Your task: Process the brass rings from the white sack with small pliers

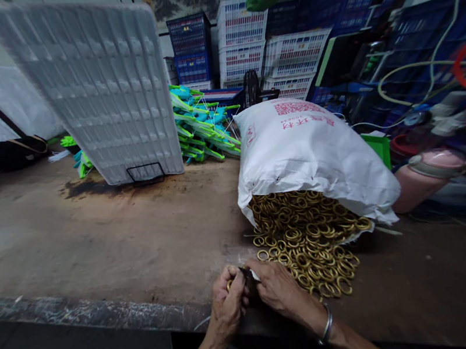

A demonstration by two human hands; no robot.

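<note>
- Worn brown worktop (114,234) runs under and beyond the grip; stacked crates (241,25) stand far behind it.
- Left hand (229,294): fingers curled, grasping a brass-coloured ring (229,285), only partly visible.
- Right hand (277,286): fingers bent down, apparently pinching a small dark piece (246,274) that lies between both hands. Its nature cannot be made out; a white bit (255,275) shows beside it.
- Loose rings (304,260) spread just right of the grip and beyond it, spilling from a white sack (302,140) lying on its side.
- Left of the grip and well beyond it, a white ribbed panel (113,87) stands upright, leaning slightly; green-and-blue pieces (203,126) are heaped at its right.
- Handling, as judged: the left fingers should hold the ring steady while the right makes small, controlled movements. Working over the worktop, back from its near edge, would catch a dropped ring. Elbows and wrists are best held clear of the pile, since a brush could scatter it.
</note>
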